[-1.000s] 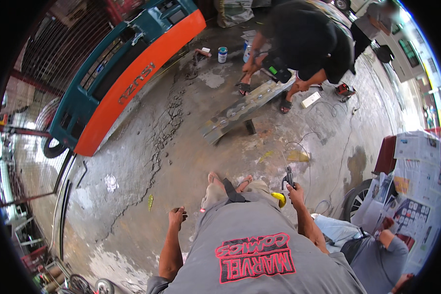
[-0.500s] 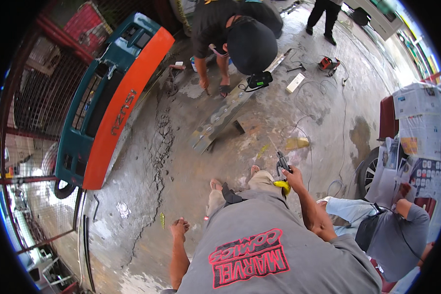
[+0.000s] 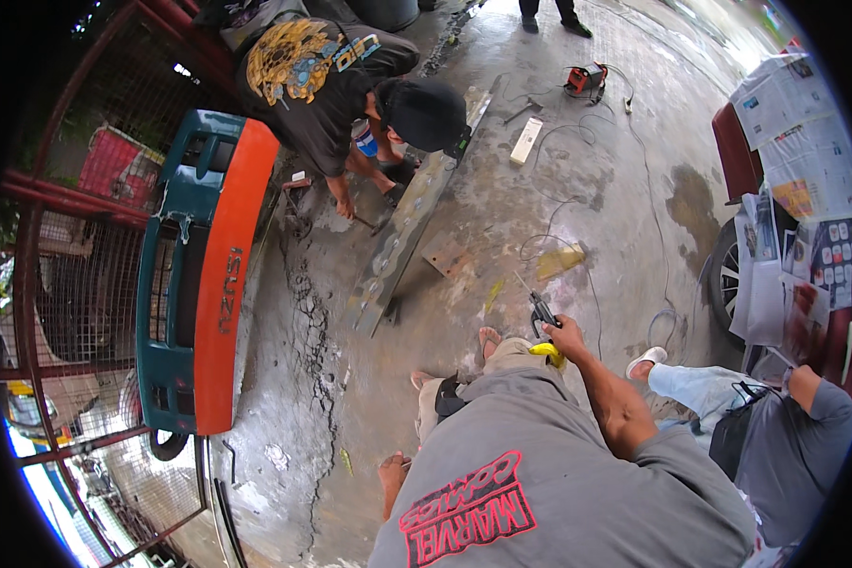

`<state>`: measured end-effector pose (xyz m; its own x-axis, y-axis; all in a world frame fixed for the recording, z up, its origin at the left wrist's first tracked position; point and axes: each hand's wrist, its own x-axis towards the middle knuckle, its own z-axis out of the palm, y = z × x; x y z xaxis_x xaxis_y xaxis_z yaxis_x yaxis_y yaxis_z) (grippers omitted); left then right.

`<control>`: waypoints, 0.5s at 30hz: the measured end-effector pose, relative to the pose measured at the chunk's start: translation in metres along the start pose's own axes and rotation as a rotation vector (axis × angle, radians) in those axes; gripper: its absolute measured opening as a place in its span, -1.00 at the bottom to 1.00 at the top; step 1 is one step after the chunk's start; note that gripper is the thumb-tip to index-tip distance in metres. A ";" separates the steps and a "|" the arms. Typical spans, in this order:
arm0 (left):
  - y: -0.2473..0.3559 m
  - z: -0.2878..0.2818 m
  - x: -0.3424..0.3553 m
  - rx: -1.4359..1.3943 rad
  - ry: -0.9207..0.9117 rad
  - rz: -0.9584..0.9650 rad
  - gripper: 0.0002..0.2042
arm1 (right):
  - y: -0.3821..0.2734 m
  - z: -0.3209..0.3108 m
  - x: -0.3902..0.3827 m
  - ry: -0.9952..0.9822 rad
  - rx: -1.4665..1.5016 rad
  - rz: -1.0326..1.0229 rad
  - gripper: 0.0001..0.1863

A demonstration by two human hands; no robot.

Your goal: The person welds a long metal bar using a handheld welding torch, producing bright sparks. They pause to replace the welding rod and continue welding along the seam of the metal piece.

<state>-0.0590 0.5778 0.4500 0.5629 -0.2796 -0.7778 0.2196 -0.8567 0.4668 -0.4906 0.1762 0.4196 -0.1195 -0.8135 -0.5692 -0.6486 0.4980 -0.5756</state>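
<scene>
The right hand (image 3: 566, 333) is gripping a black and yellow tool (image 3: 543, 317), fingers wrapped around it; the left hand (image 3: 393, 470) is hanging loosely curled, touching nothing, above the concrete floor (image 3: 350, 398).

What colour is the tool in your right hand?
The tool in the right hand is black with a yellow part at the bottom, seen in the head view.

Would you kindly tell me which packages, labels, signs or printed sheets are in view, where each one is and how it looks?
Newspaper sheets: far right, taped over a dark red car; pale pages with coloured blocks.
Small can: top centre, by the crouching person; round, blue and white label.
Flat box: on the concrete floor, top centre right; long, white.
Bumper panel: left; orange and teal, dark lettering.
</scene>
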 end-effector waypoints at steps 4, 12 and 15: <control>-0.010 0.015 0.022 -0.094 -0.028 0.019 -0.63 | 0.020 -0.007 0.016 0.002 0.068 0.058 -0.46; -0.033 0.015 0.049 -0.203 -0.044 -0.008 -0.62 | 0.020 -0.001 0.014 0.096 0.113 0.071 -0.48; -0.006 0.016 0.032 -0.074 -0.065 0.045 -0.61 | 0.024 -0.006 0.011 0.108 0.152 0.144 -0.46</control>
<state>-0.0551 0.5668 0.4157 0.5209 -0.3465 -0.7801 0.2549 -0.8091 0.5295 -0.5120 0.1774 0.4033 -0.2875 -0.7538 -0.5909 -0.4996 0.6444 -0.5789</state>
